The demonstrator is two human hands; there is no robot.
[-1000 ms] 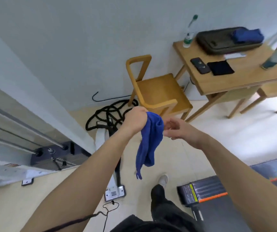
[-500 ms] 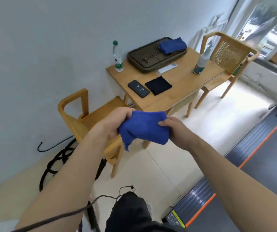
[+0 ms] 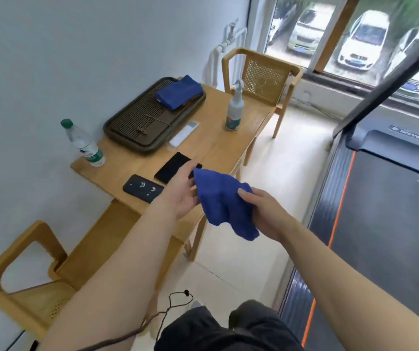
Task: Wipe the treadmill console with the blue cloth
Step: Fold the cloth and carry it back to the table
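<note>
1. A person's right hand pinches a bunched blue cloth in mid-air beside a wooden table; the left hand, fingers spread, touches its edge without gripping it.
2. The treadmill lies to the right, its console out of view.
3. Risk: the loosely held cloth could slip to the floor, or wipe poorly while bunched.

No text can be read with certainty. At two o'clock the treadmill carries a pale logo on its dark front cover, too blurred to spell out. The green bottle label and spray bottle label are equally illegible.
</note>
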